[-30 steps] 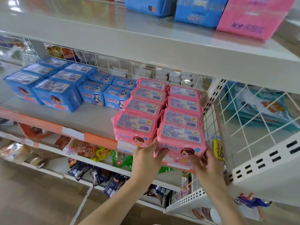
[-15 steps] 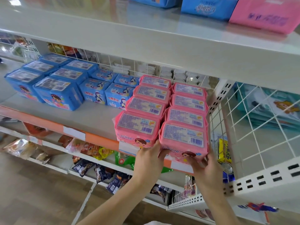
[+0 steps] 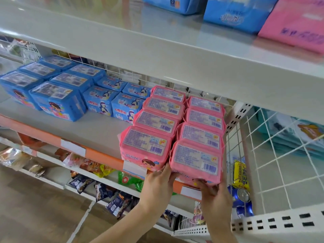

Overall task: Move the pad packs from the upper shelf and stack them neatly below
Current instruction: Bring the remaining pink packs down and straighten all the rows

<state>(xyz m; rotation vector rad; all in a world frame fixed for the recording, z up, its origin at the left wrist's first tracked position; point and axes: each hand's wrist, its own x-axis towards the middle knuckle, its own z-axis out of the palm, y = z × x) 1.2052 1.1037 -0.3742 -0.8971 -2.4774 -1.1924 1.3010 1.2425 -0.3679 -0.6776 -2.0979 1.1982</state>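
Two rows of pink pad packs stand on the middle shelf (image 3: pixel 98 132), under the upper shelf (image 3: pixel 157 50). The front right pink pack (image 3: pixel 196 160) sits at the shelf's front edge, beside the front left pink pack (image 3: pixel 145 146). My left hand (image 3: pixel 157 183) grips its left side, fingers reaching up between the two front packs. My right hand (image 3: pixel 213 195) grips its lower right corner, thumb on the front face. On the upper shelf lie a large pink pack (image 3: pixel 298 20) and two blue packs (image 3: pixel 235 13).
Blue pad packs (image 3: pixel 56 95) fill the left part of the middle shelf. A white wire divider (image 3: pixel 280 155) closes the right side, with teal packs behind it. Snack bags (image 3: pixel 91 165) lie on the lower shelves, and an orange price strip (image 3: pixel 98 155) runs along the shelf front.
Both hands stay on the front right pink pack. Its cartoon front face shows less now as the pack has slid back on the shelf and the view has shifted.
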